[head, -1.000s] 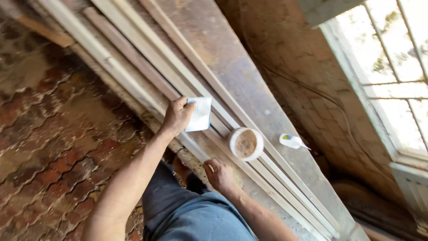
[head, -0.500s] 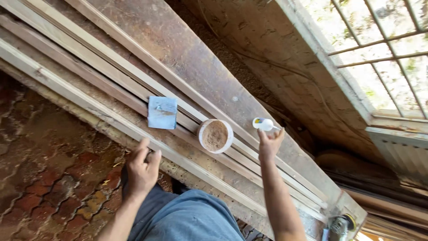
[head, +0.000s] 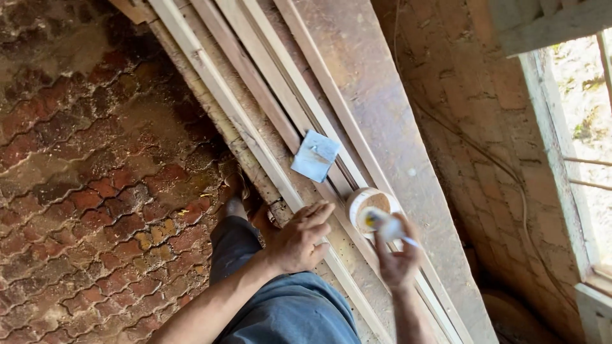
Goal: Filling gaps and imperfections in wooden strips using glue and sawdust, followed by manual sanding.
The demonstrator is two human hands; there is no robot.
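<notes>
At nine o'clock I see a floor (head: 95,191) of dull red and brown interlocking pavers, dusted grey. The wooden strips (head: 255,108) are pale cream, the wide plank (head: 376,108) at one o'clock rusty brown. A pale blue-white square sheet (head: 315,155) lies centre. My right hand (head: 396,255) holds a blurred white-and-yellow object (head: 380,221); the round tub (head: 370,202) shows tan inside. Trousers (head: 287,312) are grey-blue.

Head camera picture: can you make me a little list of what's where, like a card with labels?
Place: wooden workbench beside a brick floor
On the bench: long wooden strips, a pale square sheet, a small round tub
Left hand: resting on the strips, holding nothing
Right hand: grip on a small white blurred thing, raised over the tub
Tub contents: brownish, unclear
Window: at the right
</notes>
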